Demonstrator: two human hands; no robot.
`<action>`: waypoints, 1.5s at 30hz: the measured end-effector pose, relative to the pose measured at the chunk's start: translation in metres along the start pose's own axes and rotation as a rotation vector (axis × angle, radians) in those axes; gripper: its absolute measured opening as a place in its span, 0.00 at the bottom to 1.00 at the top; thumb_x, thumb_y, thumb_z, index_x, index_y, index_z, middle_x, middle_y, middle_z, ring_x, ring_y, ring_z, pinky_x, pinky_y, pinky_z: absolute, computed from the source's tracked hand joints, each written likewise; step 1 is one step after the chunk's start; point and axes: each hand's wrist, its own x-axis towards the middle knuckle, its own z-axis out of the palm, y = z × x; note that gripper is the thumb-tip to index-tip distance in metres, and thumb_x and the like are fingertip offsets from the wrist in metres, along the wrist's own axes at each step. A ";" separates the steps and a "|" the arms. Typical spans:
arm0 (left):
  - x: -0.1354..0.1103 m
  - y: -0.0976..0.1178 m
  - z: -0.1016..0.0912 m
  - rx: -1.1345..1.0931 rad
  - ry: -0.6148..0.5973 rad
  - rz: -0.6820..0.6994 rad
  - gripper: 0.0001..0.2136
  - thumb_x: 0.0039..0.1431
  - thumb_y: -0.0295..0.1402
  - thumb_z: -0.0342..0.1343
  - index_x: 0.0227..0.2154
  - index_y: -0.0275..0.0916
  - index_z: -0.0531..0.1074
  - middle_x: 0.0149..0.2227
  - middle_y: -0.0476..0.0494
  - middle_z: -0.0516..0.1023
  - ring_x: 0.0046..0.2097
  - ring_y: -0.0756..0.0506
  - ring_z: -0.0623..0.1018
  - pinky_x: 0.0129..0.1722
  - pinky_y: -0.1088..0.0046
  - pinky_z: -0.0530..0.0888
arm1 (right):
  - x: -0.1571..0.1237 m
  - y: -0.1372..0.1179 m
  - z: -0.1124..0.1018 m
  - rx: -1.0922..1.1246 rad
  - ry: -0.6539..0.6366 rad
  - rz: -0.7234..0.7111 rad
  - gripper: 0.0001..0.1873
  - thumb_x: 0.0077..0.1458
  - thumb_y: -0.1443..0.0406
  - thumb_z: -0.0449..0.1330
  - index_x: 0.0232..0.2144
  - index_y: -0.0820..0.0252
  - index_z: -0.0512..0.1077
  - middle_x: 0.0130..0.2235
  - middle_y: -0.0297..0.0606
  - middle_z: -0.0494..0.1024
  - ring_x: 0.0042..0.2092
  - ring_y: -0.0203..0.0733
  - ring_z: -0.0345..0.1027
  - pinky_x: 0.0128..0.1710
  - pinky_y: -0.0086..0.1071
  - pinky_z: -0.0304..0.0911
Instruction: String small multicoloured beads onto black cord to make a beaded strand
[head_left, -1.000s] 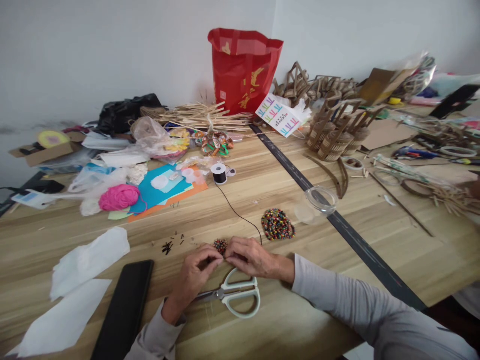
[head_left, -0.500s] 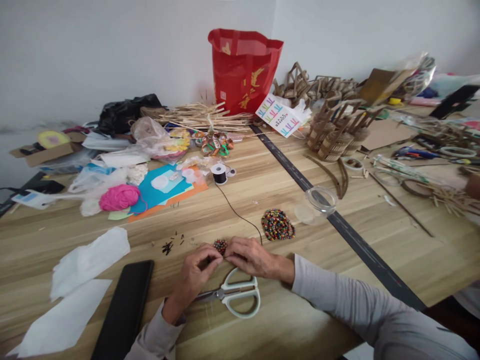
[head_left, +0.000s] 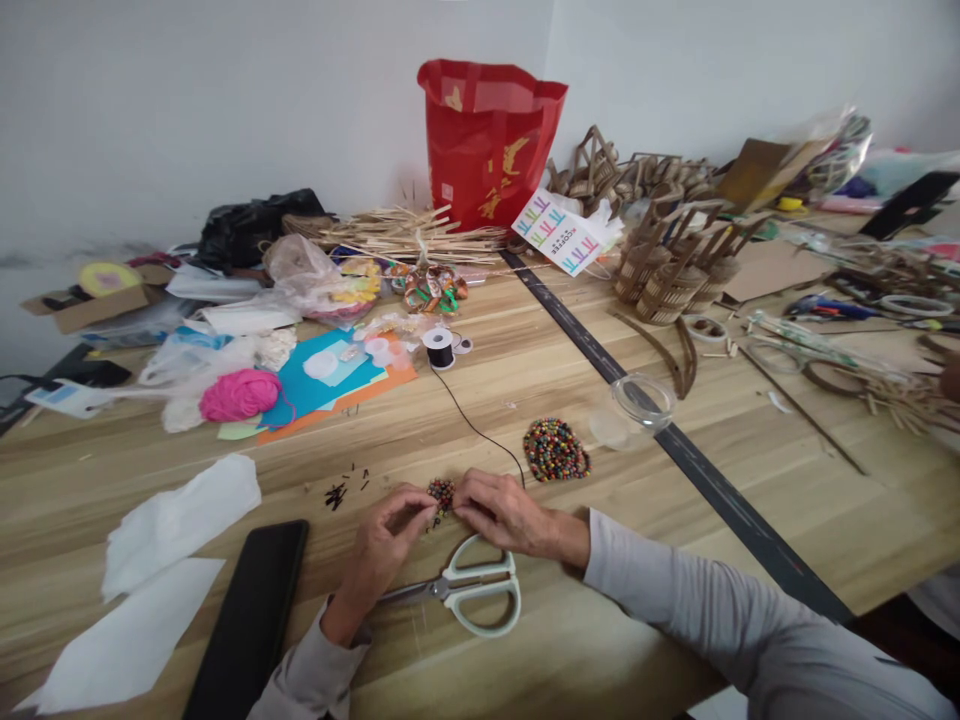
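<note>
Small multicoloured beads point(head_left: 441, 493) lie in a little pile on the table between my two hands. My left hand point(head_left: 386, 545) is at the pile's left edge, thumb and forefinger pinched together; what is in the pinch is too small to make out. On the other side, my right hand point(head_left: 499, 510) has its fingers closed beside the beads. A thin black cord point(head_left: 480, 432) runs from a white spool point(head_left: 438, 348) and disappears behind my right hand. White-handled scissors point(head_left: 480, 590) lie just below both hands, blades toward my left wrist.
A coil of strung beads point(head_left: 556, 450) lies right of my hands. Black snippets point(head_left: 336, 494), a black phone-like slab point(head_left: 251, 620) and white sheets point(head_left: 184, 515) are on the left. Farther back are pink yarn point(head_left: 240, 396), a red bag point(head_left: 487, 140) and small woven baskets point(head_left: 667, 280).
My left hand has drawn slightly left and down, away from my right fingers. More of the bead pile shows between the hands. The right hand has barely moved.
</note>
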 end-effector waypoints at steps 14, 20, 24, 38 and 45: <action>-0.002 -0.003 0.001 -0.075 -0.032 -0.016 0.04 0.53 0.27 0.60 0.31 0.38 0.79 0.32 0.44 0.81 0.35 0.46 0.79 0.35 0.73 0.75 | 0.000 -0.001 0.000 0.026 0.013 -0.007 0.04 0.61 0.70 0.52 0.34 0.61 0.66 0.33 0.40 0.72 0.34 0.37 0.67 0.34 0.28 0.64; -0.002 0.000 0.002 -0.092 -0.026 -0.055 0.03 0.51 0.26 0.61 0.29 0.37 0.79 0.30 0.44 0.81 0.33 0.46 0.80 0.34 0.74 0.76 | 0.000 0.000 0.001 0.025 0.026 -0.011 0.04 0.61 0.70 0.52 0.34 0.61 0.66 0.33 0.40 0.72 0.34 0.37 0.67 0.34 0.27 0.63; -0.001 0.002 0.002 -0.084 -0.038 -0.052 0.03 0.51 0.27 0.61 0.28 0.37 0.79 0.30 0.43 0.81 0.34 0.45 0.80 0.35 0.74 0.76 | 0.000 0.000 0.001 0.018 0.020 -0.005 0.04 0.61 0.70 0.52 0.34 0.61 0.65 0.33 0.40 0.72 0.34 0.37 0.67 0.34 0.27 0.64; -0.001 0.000 0.002 -0.114 -0.055 -0.011 0.02 0.51 0.26 0.60 0.28 0.37 0.77 0.30 0.44 0.80 0.34 0.46 0.79 0.36 0.74 0.75 | 0.000 0.001 0.001 0.007 -0.020 -0.027 0.04 0.61 0.70 0.52 0.34 0.61 0.66 0.33 0.39 0.72 0.34 0.37 0.66 0.33 0.27 0.62; -0.002 -0.001 0.004 -0.085 -0.070 0.005 0.02 0.52 0.25 0.59 0.26 0.36 0.75 0.28 0.44 0.78 0.33 0.46 0.78 0.34 0.74 0.74 | 0.001 -0.001 -0.003 0.111 -0.024 -0.014 0.05 0.62 0.68 0.53 0.34 0.62 0.68 0.31 0.39 0.72 0.34 0.37 0.66 0.33 0.28 0.62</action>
